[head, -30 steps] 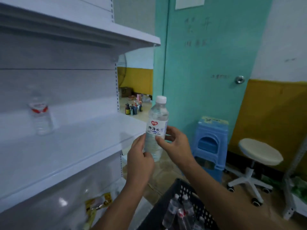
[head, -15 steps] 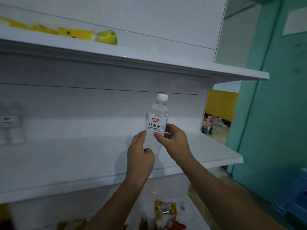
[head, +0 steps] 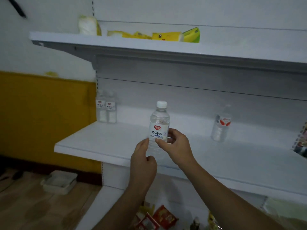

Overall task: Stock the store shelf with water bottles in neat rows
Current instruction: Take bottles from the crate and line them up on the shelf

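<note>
I hold a clear water bottle (head: 159, 123) with a white cap and a white label upright in front of the middle white shelf (head: 103, 138). My left hand (head: 143, 161) grips its lower part from the left. My right hand (head: 177, 146) pinches it at the label from the right. Two bottles (head: 106, 108) stand side by side at the shelf's back left corner. One more bottle (head: 221, 125) with a red-marked label stands alone further right on the same shelf.
The upper shelf (head: 149, 45) carries yellow and green packets (head: 167, 36). Red snack packets (head: 159, 218) lie on the bottom shelf below my arms. A yellow-and-white wall (head: 41, 105) is at the left, with a pale tray (head: 59, 180) on the wooden floor.
My view has swung left along the shelf, away from the teal door and the crate. Both hands keep the same hold on the bottle. The two bottles at the left corner came into view.
</note>
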{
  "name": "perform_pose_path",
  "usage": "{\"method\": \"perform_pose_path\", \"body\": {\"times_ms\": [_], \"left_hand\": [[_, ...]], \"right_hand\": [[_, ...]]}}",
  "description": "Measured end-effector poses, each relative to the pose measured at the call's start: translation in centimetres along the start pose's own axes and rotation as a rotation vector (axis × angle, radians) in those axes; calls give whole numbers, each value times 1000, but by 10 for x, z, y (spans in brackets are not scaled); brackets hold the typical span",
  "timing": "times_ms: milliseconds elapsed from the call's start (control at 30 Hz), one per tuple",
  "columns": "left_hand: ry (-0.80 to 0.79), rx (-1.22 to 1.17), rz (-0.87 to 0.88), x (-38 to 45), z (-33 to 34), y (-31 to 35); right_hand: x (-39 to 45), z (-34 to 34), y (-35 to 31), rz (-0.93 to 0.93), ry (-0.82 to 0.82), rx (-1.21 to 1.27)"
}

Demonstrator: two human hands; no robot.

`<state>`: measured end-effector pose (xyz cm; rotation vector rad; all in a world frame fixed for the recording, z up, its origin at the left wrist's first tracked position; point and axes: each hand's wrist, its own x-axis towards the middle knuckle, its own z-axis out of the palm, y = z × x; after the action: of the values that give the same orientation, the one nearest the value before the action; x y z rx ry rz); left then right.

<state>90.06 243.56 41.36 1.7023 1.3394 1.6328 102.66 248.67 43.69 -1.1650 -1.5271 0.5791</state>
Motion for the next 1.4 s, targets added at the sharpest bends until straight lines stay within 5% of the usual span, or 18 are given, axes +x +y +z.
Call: {"method": "perform_pose_path", "body": {"times_ms": [600, 1100, 1400], "left_hand": [[73, 227, -31, 34, -29, -25], [-399, 772, -84, 112, -7, -120], [-419, 840, -65, 127, -2, -147]], "right_hand": [[49, 57, 7, -45, -206, 131], [185, 157, 95, -26, -141, 110], [283, 239, 135, -112, -117, 85]]}}
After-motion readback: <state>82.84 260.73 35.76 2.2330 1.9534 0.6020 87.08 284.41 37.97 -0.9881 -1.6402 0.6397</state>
